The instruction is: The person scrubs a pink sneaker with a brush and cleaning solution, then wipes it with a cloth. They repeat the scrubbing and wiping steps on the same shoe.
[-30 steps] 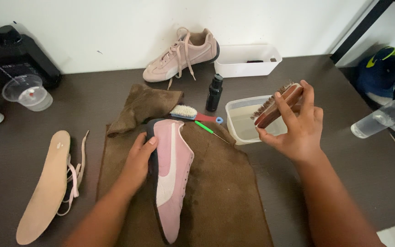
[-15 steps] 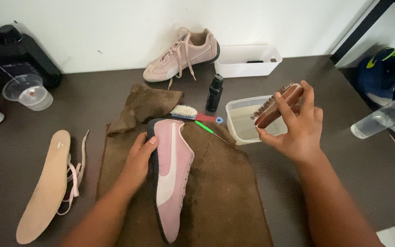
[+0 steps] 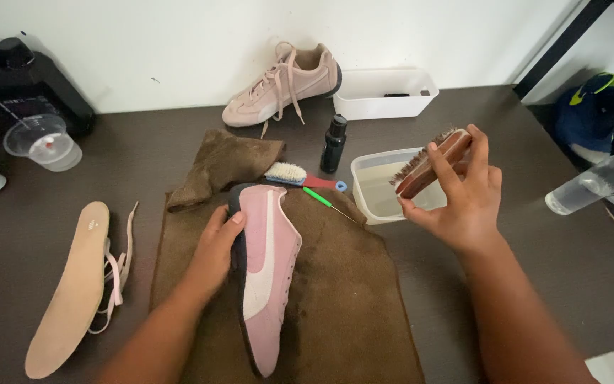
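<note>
Right hand (image 3: 463, 192) closed round brush (image 3: 431, 163), above tub (image 3: 374, 186). Shoe (image 3: 268, 263) lies down-left of it, toe toward person. Left hand (image 3: 214, 252) pins shoe, probably by sole edge.

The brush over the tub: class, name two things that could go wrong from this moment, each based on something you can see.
1. The right hand holds the brush tilted above the tub of water; if wet, it may drip on the table or the towel.
2. The left hand steadies the pink shoe on its side by the sole only; hard scrubbing might make it slip.
</note>
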